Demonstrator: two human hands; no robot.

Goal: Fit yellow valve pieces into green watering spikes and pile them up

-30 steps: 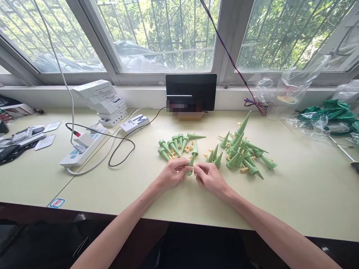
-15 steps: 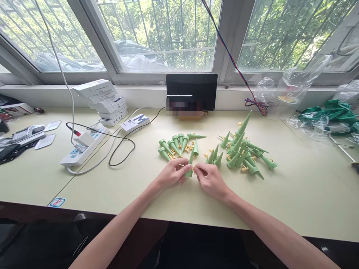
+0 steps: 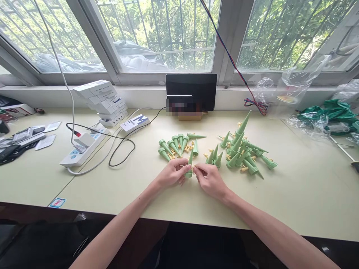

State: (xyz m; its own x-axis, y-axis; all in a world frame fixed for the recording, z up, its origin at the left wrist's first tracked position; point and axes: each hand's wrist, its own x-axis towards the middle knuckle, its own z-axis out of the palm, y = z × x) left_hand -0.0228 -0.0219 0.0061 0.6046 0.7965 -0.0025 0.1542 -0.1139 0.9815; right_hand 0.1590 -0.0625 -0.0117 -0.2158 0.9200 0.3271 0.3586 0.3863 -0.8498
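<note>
My left hand [image 3: 171,175] is closed round the wide base of a green plastic cone spike [image 3: 190,165], which points away from me. My right hand [image 3: 209,179] pinches a small yellow piece [image 3: 193,169] at the base of that same spike. Both hands rest on the pale table [image 3: 294,186]. Just beyond them lies a row of green spikes [image 3: 174,145] with small yellow parts [image 3: 188,147] among them. To the right is a looser heap of green spikes [image 3: 244,153].
A dark tablet [image 3: 191,93] stands against the window sill. At the left lie a white power strip [image 3: 83,148] with black and white cables, a stack of white boxes [image 3: 104,101] and a small box [image 3: 135,123]. Plastic bags [image 3: 294,89] and green items [image 3: 331,114] sit at the right.
The spike in my hands has turned from tilted right to pointing more straight away from me. My hands have barely shifted.
</note>
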